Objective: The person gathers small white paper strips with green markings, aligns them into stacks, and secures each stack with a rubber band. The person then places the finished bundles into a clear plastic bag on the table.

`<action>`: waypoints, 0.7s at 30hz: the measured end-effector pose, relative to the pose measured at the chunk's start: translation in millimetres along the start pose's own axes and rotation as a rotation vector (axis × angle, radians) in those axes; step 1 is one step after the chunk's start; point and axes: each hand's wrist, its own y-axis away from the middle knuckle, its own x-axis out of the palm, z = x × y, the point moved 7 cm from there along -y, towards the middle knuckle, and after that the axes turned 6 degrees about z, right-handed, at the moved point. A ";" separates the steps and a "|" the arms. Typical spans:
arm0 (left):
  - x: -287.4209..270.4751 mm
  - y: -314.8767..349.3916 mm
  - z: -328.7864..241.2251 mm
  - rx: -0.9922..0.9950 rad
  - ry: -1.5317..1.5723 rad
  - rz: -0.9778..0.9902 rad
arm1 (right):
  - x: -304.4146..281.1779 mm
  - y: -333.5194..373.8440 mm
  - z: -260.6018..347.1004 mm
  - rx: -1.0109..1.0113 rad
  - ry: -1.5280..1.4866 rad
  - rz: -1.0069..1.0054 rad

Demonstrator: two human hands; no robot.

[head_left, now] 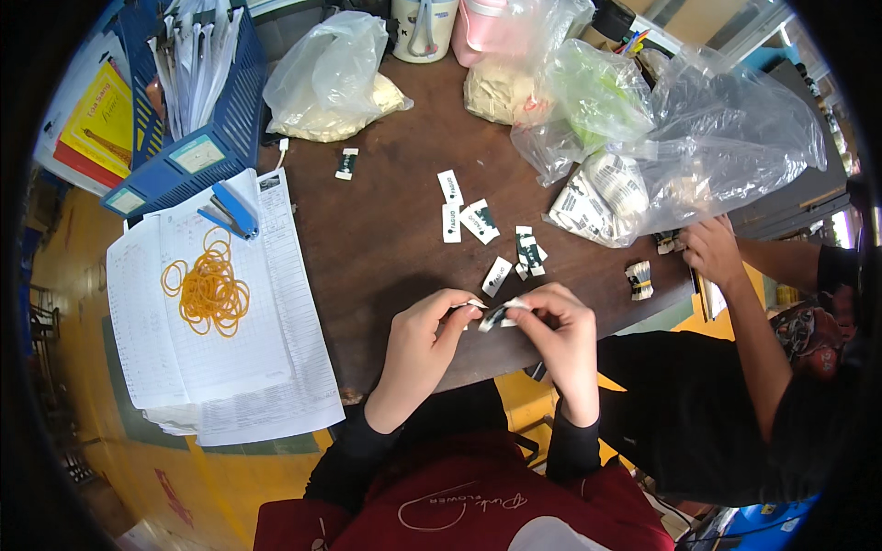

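Note:
My left hand [424,332] and my right hand [556,323] meet over the near edge of a dark brown table [386,248]. Both pinch the same small white paper tags with black print [496,314] between thumbs and fingertips. Several loose tags of the same kind [478,220] lie on the table just beyond my hands. A bundled stack of tags [639,280] sits to the right.
A pile of orange rubber bands [209,286] rests on printed paper sheets [230,358] at left, by a blue stapler [230,209] and blue file trays [197,101]. Clear plastic bags [680,138] crowd the far side. Another person's hand [712,248] works at right.

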 end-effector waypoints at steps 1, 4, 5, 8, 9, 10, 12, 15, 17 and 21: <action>0.3 0.2 -2.0 0.028 -0.072 0.002 | 4.8 3.4 8.0 -0.081 0.023 0.012; 1.4 1.1 -12.5 0.183 -0.327 -0.007 | 23.2 7.1 17.5 -0.149 0.189 0.064; 1.3 1.8 -14.0 0.209 -0.361 -0.011 | 27.1 6.7 17.8 -0.147 0.197 0.073; -2.1 4.2 -6.3 0.128 -0.054 0.025 | 25.0 5.9 17.9 -0.113 0.057 -0.008; -5.1 4.9 -2.3 0.075 0.031 0.017 | 28.5 5.2 17.6 -0.084 -0.002 0.022; -7.2 5.6 1.3 0.026 0.111 0.016 | 31.4 5.1 18.0 -0.053 -0.067 0.024; -10.5 7.3 5.1 -0.028 0.181 0.009 | 37.4 4.9 25.2 -0.069 -0.128 0.034; -13.3 8.1 4.9 -0.019 0.164 -0.006 | 45.1 0.6 28.6 -0.048 -0.244 0.113; -19.4 8.7 9.6 -0.050 0.248 -0.095 | 24.6 -8.9 33.1 -0.192 -0.022 -0.057; -29.2 12.1 17.1 -0.065 0.440 -0.194 | -17.7 -28.3 2.8 -0.026 0.426 -0.323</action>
